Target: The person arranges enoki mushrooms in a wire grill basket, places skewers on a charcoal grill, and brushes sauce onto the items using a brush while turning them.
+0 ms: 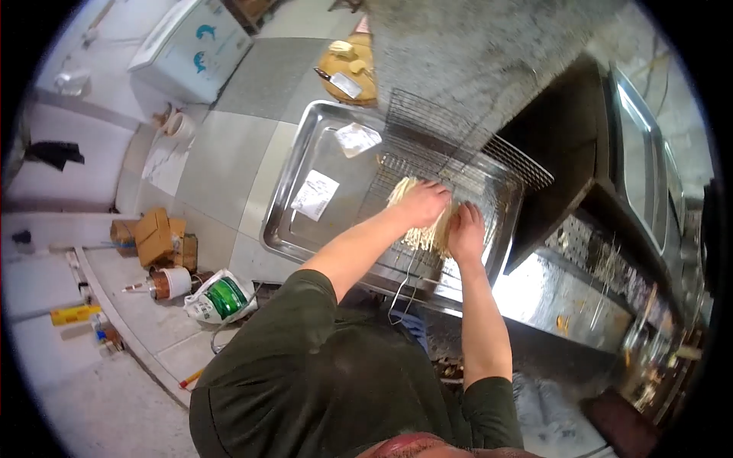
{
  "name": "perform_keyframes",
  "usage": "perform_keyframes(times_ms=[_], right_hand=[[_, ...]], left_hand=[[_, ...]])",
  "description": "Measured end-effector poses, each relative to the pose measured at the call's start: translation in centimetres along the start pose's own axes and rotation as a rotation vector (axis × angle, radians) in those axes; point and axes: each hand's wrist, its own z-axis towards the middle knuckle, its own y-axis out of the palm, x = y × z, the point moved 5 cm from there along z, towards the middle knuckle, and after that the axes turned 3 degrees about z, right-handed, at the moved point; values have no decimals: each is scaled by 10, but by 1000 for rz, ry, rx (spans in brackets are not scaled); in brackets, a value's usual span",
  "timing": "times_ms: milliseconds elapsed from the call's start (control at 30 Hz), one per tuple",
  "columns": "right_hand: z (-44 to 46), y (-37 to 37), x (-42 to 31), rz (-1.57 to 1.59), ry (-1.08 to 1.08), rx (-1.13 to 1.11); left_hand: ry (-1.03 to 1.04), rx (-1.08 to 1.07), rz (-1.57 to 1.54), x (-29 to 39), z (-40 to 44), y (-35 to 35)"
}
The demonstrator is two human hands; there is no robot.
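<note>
Pale, thin-stemmed enoki mushrooms (417, 238) lie bunched on a wire grill rack (397, 166) over a large metal tray (276, 229). Across the top of the bunch lies my left hand (424, 204), its fingers curled over the stems. My right hand (467, 230) cups the right side of the same bunch with bent fingers. Both palms face down, so the fingertips are partly hidden. The rack's wire handle (403, 286) sticks out toward my body.
Two printed packets (314, 195) lie in the tray's left part. Beyond it, a cleaver (346, 85) rests on a round wooden board (368, 65). A dark metal hood or box (565, 145) stands close on the right. Cardboard boxes (156, 235) and a green-white bag (223, 299) sit at left.
</note>
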Motion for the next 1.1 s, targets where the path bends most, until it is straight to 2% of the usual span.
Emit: perform_keyframes(times_ms=[167,267,333,367,400,433,467,500,533,600,667,733,767,867,967,1033,1067,1100], right_hand=[[-13,-16,-1,34,105,2],[-33,-44,-16,22,160,-7],[-57,-56,-15,118,291,34],[-75,-54,-7,74,297,48],[-92,-53,1,228,425,87],[-110,-54,6,260,464,108],[-119,-64,0,279,566,137],[-125,-82,-12,209,590,154],[-131,-97,-16,149,607,147],[-146,-119,-17,64,545,185],[-170,-140,-11,42,573,265],[-201,-162,-1,15,583,343],[-221,-165,9,-27,627,363],[-275,-185,37,-110,741,409],[-347,-205,73,-204,910,429],[-411,-216,97,-269,1075,455],[-433,-233,97,-191,1288,413],[-481,-227,116,-193,1359,485]], left_hand=[[-120,243,-180,4,-18,-35],[-178,119,-412,5,-48,-64],[-189,187,-383,2,-80,-82],[-235,100,-392,-3,-93,-87],[-335,83,-433,-3,-108,-97],[-327,98,-402,-2,-117,-103],[-390,-30,-394,7,-122,-117],[-521,-72,-406,9,-132,-118],[-524,-20,-367,5,-146,-108],[-243,20,-132,-26,-190,-58],[-72,48,15,-28,-193,-38],[-43,-10,-7,12,-177,-61],[-18,-102,77,36,-163,-79],[3,-187,120,63,-155,-78],[8,-198,-17,99,-144,-80],[178,-125,-12,122,-146,-70],[260,-85,-12,137,-145,-65],[310,-112,58,152,-142,-57]])
